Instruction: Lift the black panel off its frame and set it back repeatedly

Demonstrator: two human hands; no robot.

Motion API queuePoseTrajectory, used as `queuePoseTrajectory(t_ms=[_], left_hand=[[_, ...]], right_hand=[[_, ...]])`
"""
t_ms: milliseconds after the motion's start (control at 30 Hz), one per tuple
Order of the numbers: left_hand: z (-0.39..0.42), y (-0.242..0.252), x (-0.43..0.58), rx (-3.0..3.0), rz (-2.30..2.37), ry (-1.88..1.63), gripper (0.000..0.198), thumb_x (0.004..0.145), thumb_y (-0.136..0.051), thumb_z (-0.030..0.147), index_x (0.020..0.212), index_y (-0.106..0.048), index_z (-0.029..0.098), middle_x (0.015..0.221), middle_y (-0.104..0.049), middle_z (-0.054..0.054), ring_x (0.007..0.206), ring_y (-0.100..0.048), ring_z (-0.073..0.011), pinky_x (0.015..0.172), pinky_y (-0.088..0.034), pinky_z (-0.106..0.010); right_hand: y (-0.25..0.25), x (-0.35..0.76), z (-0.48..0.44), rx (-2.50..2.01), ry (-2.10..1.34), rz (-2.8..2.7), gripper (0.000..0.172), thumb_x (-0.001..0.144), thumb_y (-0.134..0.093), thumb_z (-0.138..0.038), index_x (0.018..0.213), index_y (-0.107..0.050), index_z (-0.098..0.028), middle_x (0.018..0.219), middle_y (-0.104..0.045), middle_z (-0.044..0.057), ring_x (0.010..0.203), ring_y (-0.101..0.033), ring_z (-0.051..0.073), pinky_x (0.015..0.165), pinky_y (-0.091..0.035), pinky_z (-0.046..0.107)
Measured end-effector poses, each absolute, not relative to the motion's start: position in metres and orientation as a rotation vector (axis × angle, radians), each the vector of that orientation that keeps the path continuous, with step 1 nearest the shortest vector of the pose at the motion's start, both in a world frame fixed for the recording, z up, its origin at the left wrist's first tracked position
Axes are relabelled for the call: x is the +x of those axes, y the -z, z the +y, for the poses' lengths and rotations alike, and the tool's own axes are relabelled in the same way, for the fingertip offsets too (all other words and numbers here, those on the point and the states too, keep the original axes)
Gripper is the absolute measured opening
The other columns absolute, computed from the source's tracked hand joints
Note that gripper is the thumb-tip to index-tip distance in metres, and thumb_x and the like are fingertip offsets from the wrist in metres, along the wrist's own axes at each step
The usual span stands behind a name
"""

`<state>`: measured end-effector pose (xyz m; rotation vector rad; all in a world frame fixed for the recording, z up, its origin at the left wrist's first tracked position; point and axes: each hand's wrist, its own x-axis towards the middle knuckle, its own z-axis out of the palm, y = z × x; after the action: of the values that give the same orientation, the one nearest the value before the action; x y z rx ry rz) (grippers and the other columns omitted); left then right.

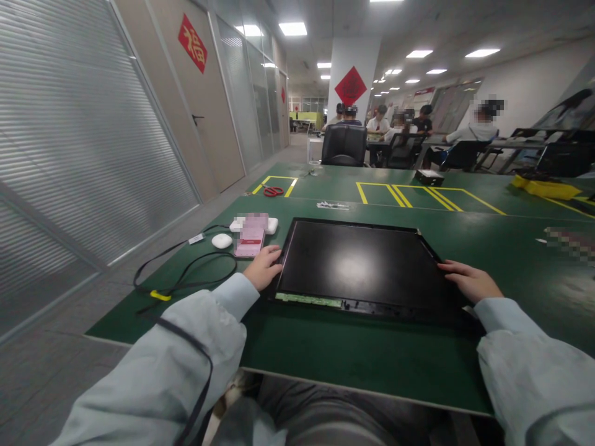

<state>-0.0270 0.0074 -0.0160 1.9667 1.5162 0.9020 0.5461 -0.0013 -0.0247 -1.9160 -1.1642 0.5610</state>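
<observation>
A large black display panel (357,263) lies screen up in front of me on the green table, a pale reflection at its middle. A green strip (307,300), perhaps a circuit board, shows along the near left part of its frame. At the panel's left edge is my left hand (264,267), fingers bent against the frame. My right hand (471,280) grips the opposite edge, its fingertips on the frame and its thumb hidden. Beside my left hand lies a pink-screened phone (251,238), partly blurred out, and a white rounded case (222,241).
A black cable (186,282) loops on the left of the table (362,359). Beyond the panel are red-handled scissors (273,191), small metal pieces (333,205), yellow tape outlines and a black box (429,178). A yellow object (543,187) lies far right. Several people sit at tables behind.
</observation>
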Motion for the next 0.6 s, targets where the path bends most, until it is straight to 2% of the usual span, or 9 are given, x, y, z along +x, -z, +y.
queuePoseTrajectory(t_ms=[100, 200, 267, 367, 467, 600], left_hand=[[0.0, 0.007, -0.021, 1.728, 1.336, -1.083, 0.039, 0.08, -0.077, 0.031, 0.115, -0.092, 0.023, 0.129, -0.088, -0.011, 0.137, -0.073, -0.041, 0.126, -0.054, -0.052], [-0.008, 0.001, -0.011, 1.363, 1.193, -1.18, 0.046, 0.079, -0.085, 0.031, 0.123, -0.09, 0.021, 0.105, -0.091, -0.007, 0.114, -0.083, -0.0346, 0.103, -0.066, -0.042], [-0.013, -0.001, -0.004, 1.147, 1.126, -1.167, 0.052, 0.077, -0.086, 0.025, 0.129, -0.087, 0.019, 0.094, -0.089, -0.005, 0.092, -0.084, -0.0284, 0.085, -0.067, -0.036], [-0.017, -0.004, 0.004, 0.942, 1.103, -1.187, 0.056, 0.078, -0.083, 0.012, 0.134, -0.084, 0.016, 0.088, -0.088, -0.004, 0.071, -0.079, -0.0205, 0.07, -0.064, -0.029], [-0.019, -0.007, 0.009, 0.829, 1.126, -1.219, 0.06, 0.08, -0.079, 0.005, 0.14, -0.081, 0.013, 0.09, -0.089, -0.005, 0.065, -0.078, -0.0185, 0.065, -0.063, -0.027], [-0.019, -0.005, 0.01, 0.731, 1.144, -1.202, 0.067, 0.084, -0.078, 0.002, 0.15, -0.074, 0.012, 0.091, -0.089, -0.007, 0.07, -0.082, -0.0222, 0.065, -0.066, -0.029]], right_hand=[[0.026, 0.547, -0.001, -1.923, -0.548, -1.174, 0.024, 0.07, -0.069, -0.022, 0.086, -0.087, -0.024, 0.148, -0.08, 0.012, 0.151, -0.066, 0.038, 0.136, -0.04, 0.048], [0.026, 0.547, -0.001, -1.927, -0.532, -1.183, 0.026, 0.07, -0.068, -0.022, 0.088, -0.087, -0.025, 0.147, -0.081, 0.011, 0.149, -0.067, 0.037, 0.135, -0.042, 0.048], [0.027, 0.548, -0.001, -1.93, -0.534, -1.188, 0.027, 0.07, -0.068, -0.022, 0.088, -0.087, -0.025, 0.148, -0.08, 0.011, 0.149, -0.067, 0.038, 0.135, -0.041, 0.048], [0.027, 0.548, -0.001, -1.938, -0.536, -1.183, 0.028, 0.069, -0.067, -0.022, 0.089, -0.087, -0.025, 0.149, -0.08, 0.01, 0.15, -0.066, 0.038, 0.136, -0.04, 0.048], [0.027, 0.549, -0.001, -1.941, -0.538, -1.187, 0.027, 0.069, -0.068, -0.023, 0.089, -0.086, -0.026, 0.149, -0.08, 0.009, 0.152, -0.065, 0.038, 0.137, -0.039, 0.048], [0.026, 0.548, -0.001, -1.943, -0.531, -1.203, 0.025, 0.068, -0.069, -0.025, 0.087, -0.085, -0.026, 0.149, -0.08, 0.011, 0.153, -0.064, 0.04, 0.137, -0.038, 0.049]])
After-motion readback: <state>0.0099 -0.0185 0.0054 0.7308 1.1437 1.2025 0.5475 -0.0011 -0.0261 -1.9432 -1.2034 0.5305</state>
